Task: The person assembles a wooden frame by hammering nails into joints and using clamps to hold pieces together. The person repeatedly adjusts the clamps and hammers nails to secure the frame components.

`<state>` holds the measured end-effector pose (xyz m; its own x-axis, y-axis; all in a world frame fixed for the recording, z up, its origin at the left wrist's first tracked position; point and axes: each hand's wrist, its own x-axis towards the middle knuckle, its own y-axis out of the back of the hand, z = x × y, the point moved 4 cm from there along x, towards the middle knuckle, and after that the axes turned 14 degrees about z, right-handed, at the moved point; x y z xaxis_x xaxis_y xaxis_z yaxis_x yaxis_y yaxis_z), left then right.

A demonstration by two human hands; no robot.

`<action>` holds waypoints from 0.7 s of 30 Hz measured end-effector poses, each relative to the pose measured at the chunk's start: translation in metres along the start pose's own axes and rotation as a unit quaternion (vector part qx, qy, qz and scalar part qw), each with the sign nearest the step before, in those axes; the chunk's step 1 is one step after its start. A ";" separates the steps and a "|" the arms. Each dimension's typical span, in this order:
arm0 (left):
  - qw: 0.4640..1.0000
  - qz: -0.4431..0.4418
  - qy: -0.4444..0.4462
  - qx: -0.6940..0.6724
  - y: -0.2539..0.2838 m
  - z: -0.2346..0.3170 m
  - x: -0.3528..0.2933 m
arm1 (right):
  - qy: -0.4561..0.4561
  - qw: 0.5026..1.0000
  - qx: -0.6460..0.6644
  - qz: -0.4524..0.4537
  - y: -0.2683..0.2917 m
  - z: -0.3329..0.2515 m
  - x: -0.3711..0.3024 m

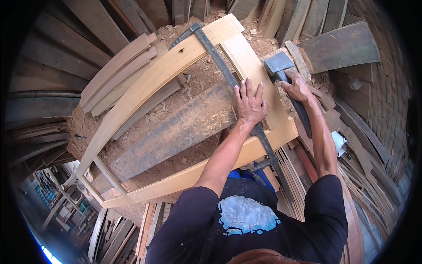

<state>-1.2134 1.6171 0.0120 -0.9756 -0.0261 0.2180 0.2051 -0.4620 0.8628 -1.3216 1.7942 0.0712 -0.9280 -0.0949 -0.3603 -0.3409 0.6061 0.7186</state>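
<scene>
A large pale wooden frame (145, 94) lies before me, with long side pieces, a wide end rail (276, 101) near me on the right and narrower crosspieces at the far left. A long dark metal bar clamp (218, 61) spans its width beside the wide rail. My left hand (251, 103) rests flat on the rail's inner edge, beside the clamp bar, fingers stretched out and holding nothing. My right hand (299, 88) is wrapped round the dark handle of a mallet (278, 63). The mallet's blocky head is just beyond the rail's outer edge; whether it touches the wood I cannot tell.
A dusty plank (176, 127) runs beneath the frame among shavings and sawdust. Curved wooden pieces (116, 72) are stacked at the far left side. Boards (61, 66) lean all round, and thin strips (369, 176) lie at the right. A white container (339, 143) stands beside my right forearm.
</scene>
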 end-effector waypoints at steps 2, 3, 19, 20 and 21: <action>0.999 -0.038 -0.008 0.011 -0.006 0.001 0.001 | 0.023 0.997 0.023 0.065 0.009 0.023 -0.023; 0.999 -0.039 -0.019 0.018 -0.008 -0.002 0.003 | 0.013 0.997 0.008 0.079 0.015 0.035 -0.039; 0.905 -0.388 -0.068 0.159 -0.026 0.052 -0.001 | -0.013 0.999 -0.022 0.028 -0.009 0.127 -0.143; 0.900 -0.397 -0.065 0.167 -0.027 0.052 -0.001 | -0.002 0.999 0.003 0.041 -0.004 0.128 -0.143; 0.901 -0.395 -0.067 0.169 -0.026 0.053 -0.001 | 0.010 0.998 0.026 0.051 0.005 0.125 -0.142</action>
<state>-1.2134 1.6760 0.0128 -0.8143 0.3097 -0.4909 -0.5141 0.0076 0.8577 -1.1724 1.9092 0.0517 -0.9605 -0.0451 -0.2746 -0.2363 0.6536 0.7190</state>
